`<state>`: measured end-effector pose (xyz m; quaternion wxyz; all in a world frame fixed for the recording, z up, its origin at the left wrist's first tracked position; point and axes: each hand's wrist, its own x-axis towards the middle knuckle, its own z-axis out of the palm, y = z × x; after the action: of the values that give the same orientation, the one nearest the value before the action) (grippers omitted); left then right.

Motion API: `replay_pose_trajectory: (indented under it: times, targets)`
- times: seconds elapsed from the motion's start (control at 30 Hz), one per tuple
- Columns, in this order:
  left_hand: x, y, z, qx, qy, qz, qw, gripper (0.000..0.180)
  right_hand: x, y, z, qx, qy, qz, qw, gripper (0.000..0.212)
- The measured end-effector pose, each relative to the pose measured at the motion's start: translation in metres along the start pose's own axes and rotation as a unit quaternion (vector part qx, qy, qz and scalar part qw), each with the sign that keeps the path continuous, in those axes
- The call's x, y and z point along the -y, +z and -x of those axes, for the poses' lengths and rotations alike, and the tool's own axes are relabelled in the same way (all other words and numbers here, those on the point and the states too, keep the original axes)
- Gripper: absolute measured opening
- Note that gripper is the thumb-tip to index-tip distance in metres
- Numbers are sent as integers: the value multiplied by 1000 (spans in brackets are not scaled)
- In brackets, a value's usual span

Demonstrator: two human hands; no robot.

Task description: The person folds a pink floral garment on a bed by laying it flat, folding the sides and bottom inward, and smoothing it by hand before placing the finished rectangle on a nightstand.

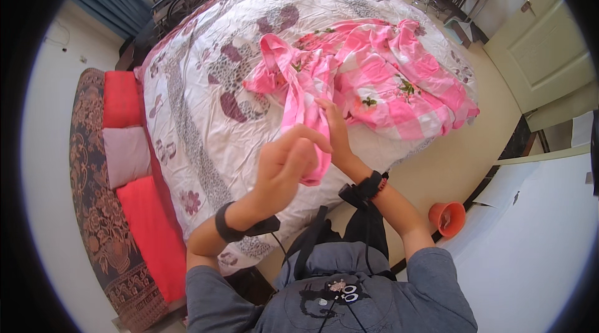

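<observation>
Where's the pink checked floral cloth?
In the head view, the pink checked floral cloth lies bunched on the bed, mostly right of centre, touching the right hand.

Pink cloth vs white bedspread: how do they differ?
Pattern: the pink cloth is pink-and-white checked; the white bedspread has grey and purple motifs.
Pose: the pink cloth lies bunched; the white bedspread is spread out.
Area: the pink cloth covers only part of the white bedspread.
Shared: both are wrinkled fabric with flower prints.

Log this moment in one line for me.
left hand: curled, grip unclear | right hand: against pink cloth | pink cloth: rumpled on bed
</observation>
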<state>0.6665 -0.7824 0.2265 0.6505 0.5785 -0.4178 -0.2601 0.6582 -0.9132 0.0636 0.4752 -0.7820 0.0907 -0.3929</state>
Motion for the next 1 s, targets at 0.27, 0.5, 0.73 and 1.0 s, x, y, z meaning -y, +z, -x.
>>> replay_pose_trajectory:
  times: [0.27, 0.5, 0.73, 1.0]
  targets:
    - [-7, -22, 233, -38, -94, -135, 986, 25, 94, 65, 174, 242, -138, 34, 960, 20]
    - [-34, -48, 382, -141, -341, 199, 908, 38, 98, 93, 256, 386, -160, 87, 905, 21]
    - [-77, -41, 477, -331, -243, 252, 876, 46, 137, 119, 292, 481, -89, 7, 872, 32]
    - [-108, -26, 570, -742, -95, 201, 632, 35, 161, 126, 357, 715, -120, -68, 685, 36]
